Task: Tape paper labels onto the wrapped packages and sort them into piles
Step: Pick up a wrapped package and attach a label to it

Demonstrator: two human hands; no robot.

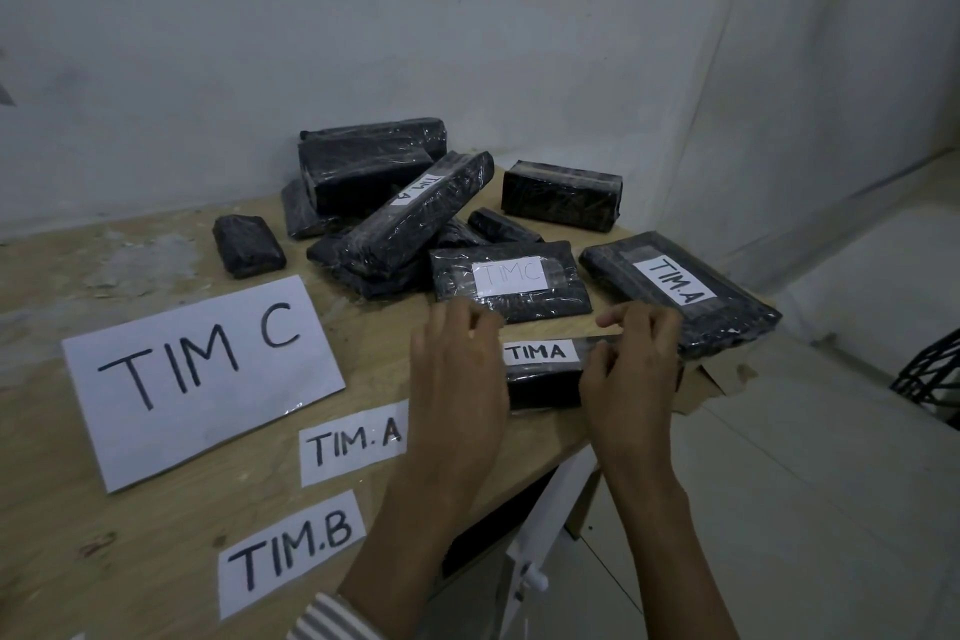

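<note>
A black wrapped package (543,387) with a white "TIMA" label (540,352) lies near the wooden table's front right edge. My left hand (457,369) covers its left end with the fingers curled over the far edge. My right hand (634,364) grips the right end, thumb and fingers pinching at the label's side. Just behind lie a package labelled "TIMC" (511,281) and a flat one labelled "TIM.A" (680,286). A long package with a "TIM.A" label (410,218) leans on a heap of several unlabelled black packages (363,166).
On the table (104,561) lie a large "TIM C" sheet (202,374), a "TIM.A" slip (353,442) and a "TIM.B" slip (291,551). A small package (248,244) sits apart at the left. Torn cardboard (711,385) juts over the right edge. White walls close the corner.
</note>
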